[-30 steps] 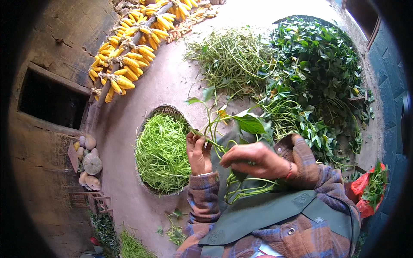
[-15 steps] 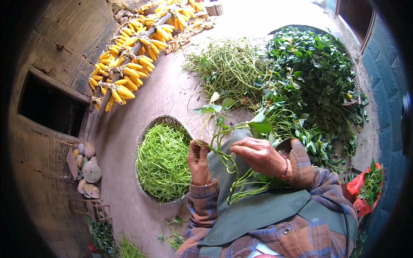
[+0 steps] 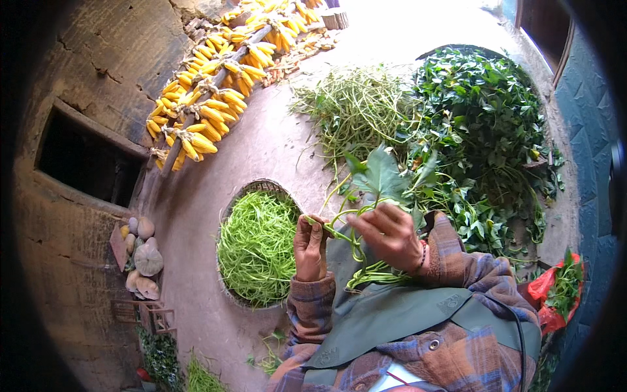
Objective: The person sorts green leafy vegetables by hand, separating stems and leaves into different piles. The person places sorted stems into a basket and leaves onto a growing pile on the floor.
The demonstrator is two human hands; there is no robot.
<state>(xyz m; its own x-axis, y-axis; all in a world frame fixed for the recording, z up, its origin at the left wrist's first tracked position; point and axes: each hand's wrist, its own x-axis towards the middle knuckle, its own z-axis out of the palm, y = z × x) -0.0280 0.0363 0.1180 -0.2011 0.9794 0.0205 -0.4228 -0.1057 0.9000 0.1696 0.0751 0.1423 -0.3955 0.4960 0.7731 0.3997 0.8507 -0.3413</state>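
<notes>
Between my hands, in front of my lap, is a leafy green vine (image 3: 354,236) with long thin stalks and a few broad leaves. My left hand (image 3: 311,248) pinches one of its stalks between thumb and fingers. Just to the right, my right hand (image 3: 394,239) has its fingers closed at the vine below a large leaf (image 3: 381,175); the fingertips are partly hidden. More loose stalks (image 3: 377,277) lie across the dark green apron (image 3: 392,320) on my lap. Left of my left hand stands a round woven basket (image 3: 268,185) full of bare green stalks (image 3: 258,245).
Ahead lie a heap of stripped stems (image 3: 356,108) and a big heap of leafy vines (image 3: 480,104). Yellow corn cobs (image 3: 215,121) hang on a pole at the far left. Squashes (image 3: 148,260) and a small wooden stool (image 3: 160,319) stand left. A red bag (image 3: 541,289) of greens is at right.
My right hand has risen a little and turned, and a large leaf now stands up above it. My left hand keeps its pinch on the stalk. The whole view has shifted slightly.
</notes>
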